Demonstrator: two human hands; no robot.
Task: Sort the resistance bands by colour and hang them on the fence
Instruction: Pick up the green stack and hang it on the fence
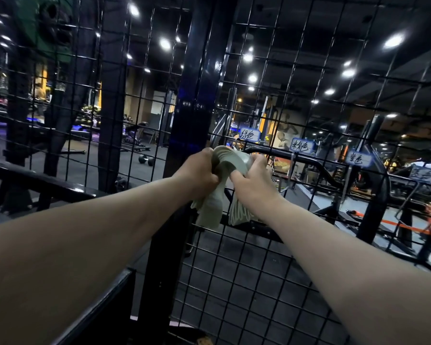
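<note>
Nearest the lens we have the two bare forearms, left forearm (85, 232) and right forearm (334, 245), both stretched forward and converging on one point at the fence (189, 95).

1. Fingers. The left hand (197, 173) has its fingers (208, 155) curled round the left side of the bundle. The right hand (253, 179) pinches the right side between thumb and curled fingers. Both hands are clamped on the same load.

2. Load. The pale green resistance bands (230, 158) form one stack that arches over between the two hands. Its long axis runs left to right at the crest. Both loose ends (209, 210) hang straight down below the wrists, against the mesh.

3. Relation to target. The crest touches or sits just in front of the wire, beside the fence's post. The first label (249, 134) lies just up and to the right of the right hand. Three more labels (302, 145), (357, 159), (424, 175) follow further right.

4. Judgement. We take the first label's position as the target for this colour, so the right hand is the nearer one. We cannot tell whether a hook sits behind the bundle; the hands hide that spot.
</note>
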